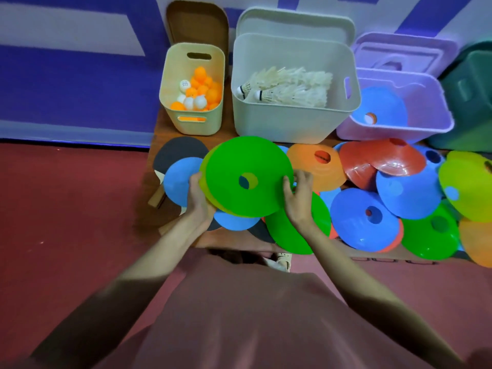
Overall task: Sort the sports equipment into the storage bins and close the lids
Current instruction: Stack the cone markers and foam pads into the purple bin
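Observation:
A small stack of disc cones with a green disc cone (pixel 247 174) on top is lifted above the table. My left hand (pixel 198 197) grips the stack's left rim and my right hand (pixel 298 193) grips its right rim. Several blue, orange, red, green and yellow disc cones (pixel 364 217) lie piled on the table to the right. A beige bin (pixel 193 126) holds ping-pong balls. The white bin (pixel 287 126) holds shuttlecocks. One blue cone (pixel 383 105) lies in the purple bin (pixel 399 130).
Table tennis paddles (pixel 177 151) lie at the table's left end under blue cones. A brown lid (pixel 197 22), a white lid (pixel 295 22) and a purple lid (pixel 404 49) lean on the wall behind their bins. A dark green bin (pixel 471 102) stands far right.

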